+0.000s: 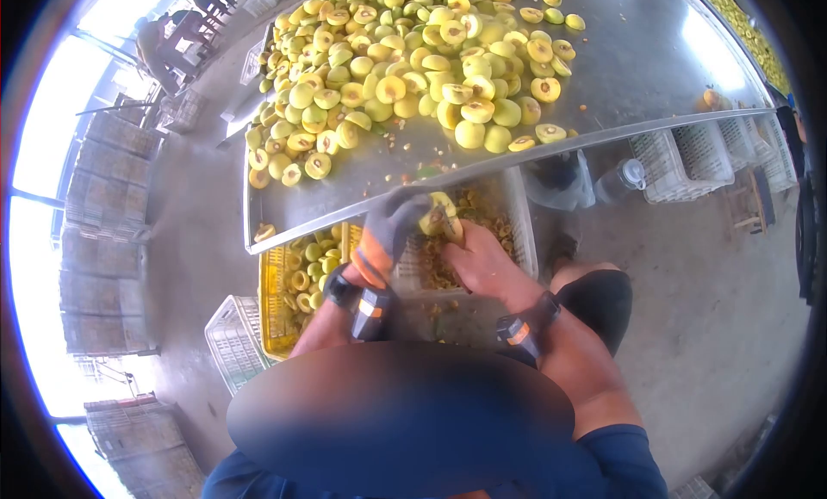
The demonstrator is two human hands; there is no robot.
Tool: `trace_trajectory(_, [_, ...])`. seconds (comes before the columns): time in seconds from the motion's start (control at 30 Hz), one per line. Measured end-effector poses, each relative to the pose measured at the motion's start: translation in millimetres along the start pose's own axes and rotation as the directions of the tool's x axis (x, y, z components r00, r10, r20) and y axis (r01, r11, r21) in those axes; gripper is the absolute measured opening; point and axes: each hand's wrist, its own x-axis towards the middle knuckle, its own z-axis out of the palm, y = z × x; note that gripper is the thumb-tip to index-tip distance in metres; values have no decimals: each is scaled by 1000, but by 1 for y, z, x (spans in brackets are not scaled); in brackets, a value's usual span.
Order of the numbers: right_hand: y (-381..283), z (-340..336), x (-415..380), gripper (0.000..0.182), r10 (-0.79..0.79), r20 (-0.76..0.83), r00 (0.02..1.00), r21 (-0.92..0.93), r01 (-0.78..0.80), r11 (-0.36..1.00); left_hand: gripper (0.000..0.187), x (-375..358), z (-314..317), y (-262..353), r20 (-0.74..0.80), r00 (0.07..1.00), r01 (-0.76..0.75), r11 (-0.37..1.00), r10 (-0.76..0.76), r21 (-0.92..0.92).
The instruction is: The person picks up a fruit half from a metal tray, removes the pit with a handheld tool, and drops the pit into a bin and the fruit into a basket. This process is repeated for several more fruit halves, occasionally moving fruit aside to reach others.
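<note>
My left hand [399,228], in a grey and orange glove, grips a yellow-green stone-fruit half [441,203] just beyond the table's near edge. Close against that fruit, my right hand [481,260] is bare and closed, with its thumb stretched towards the cut side. Whatever its fingers hold is small and cannot be made out. Below both hands sits a white crate [527,228] with brown pits and scraps [493,213] in it. To its left, a yellow crate [274,314] contains several fruit halves [314,266].
A large heap of halved fruit [388,90] covers much of the metal table [642,68]. White crates [685,167] and a clear plastic jug [622,180] stand under the table at right. Another white crate [231,340] is at left, near stacked crates [108,232]. People [164,51] work far back.
</note>
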Motion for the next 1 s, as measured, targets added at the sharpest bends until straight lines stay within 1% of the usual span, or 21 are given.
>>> trace_trajectory(0.03, [-3,1,0,30,16,32,999,29,-17,999,30,1,3,-9,-61,979,-172,952,193,252])
trace_trajectory(0.07, [-5,1,0,28,32,65,997,57,-36,998,31,1,10,-22,-72,920,-303,815,385,494])
trace_trajectory(0.1, [-4,5,0,24,22,79,997,60,-27,998,33,0,20,-27,-30,829,-380,603,558,701])
trace_trajectory(0.13, [4,11,1,22,-51,32,998,10,50,999,36,-4,30,-26,-130,819,-281,587,559,759])
trace_trajectory(0.17, [11,17,1,20,-123,-16,992,-47,122,991,37,-3,29,-30,-142,829,-229,560,541,796])
trace_trajectory(0.23, [23,27,7,19,-415,-178,892,-305,351,885,38,2,29,-35,-172,844,-127,501,508,856])
trace_trajectory(0.27, [30,23,5,17,-251,-104,962,-140,236,962,38,2,28,-37,-159,847,-142,505,508,852])
trace_trajectory(0.3, [5,15,-1,16,-92,-2,996,19,92,996,38,-1,30,-29,-145,850,-157,507,506,847])
trace_trajectory(0.4, [-3,9,-5,13,145,234,961,320,-217,922,37,0,26,-27,-96,829,-255,526,550,811])
trace_trajectory(0.43, [-1,8,-5,12,182,294,938,387,-291,875,37,1,25,-28,-80,815,-297,532,574,793])
trace_trajectory(0.53, [10,21,-3,16,224,321,920,463,-359,810,23,-2,25,-25,-15,758,-404,486,653,775])
trace_trajectory(0.63, [11,25,-10,20,224,407,885,477,-415,775,18,-7,27,-26,-163,917,-280,878,364,388])
trace_trajectory(0.67, [11,26,-11,20,233,438,868,509,-453,732,15,-1,21,-37,-129,885,-370,842,448,392])
trace_trajectory(0.77, [5,22,-4,22,249,496,832,553,-523,648,19,-1,20,-29,-71,816,-406,656,574,637])
trace_trajectory(0.8, [4,24,-4,23,262,492,830,554,-531,642,22,4,15,-47,-194,897,-291,860,398,419])
trace_trajectory(0.83, [2,26,-4,24,275,488,829,556,-537,634,24,6,12,-51,-262,928,-213,956,263,202])
trace_trajectory(0.87, [-1,27,-7,24,227,499,836,554,-509,658,26,7,9,-55,-299,947,-129,991,115,-30])
trace_trajectory(0.9, [-7,29,-14,24,181,514,839,550,-484,680,28,9,4,-63,-303,952,-44,963,-40,-265])
trace_trajectory(0.93, [-10,32,-19,25,133,528,839,548,-456,701,24,26,-21,-95,-319,947,-60,990,17,-125])
trace_trajectory(0.97, [-9,35,-22,25,162,513,843,535,-462,707,28,43,-47,-126,-335,939,-72,997,74,18])
trace_trajectory(1.0, [-7,35,-24,25,189,499,846,521,-466,715,29,40,-49,-127,-355,909,-159,969,218,188])
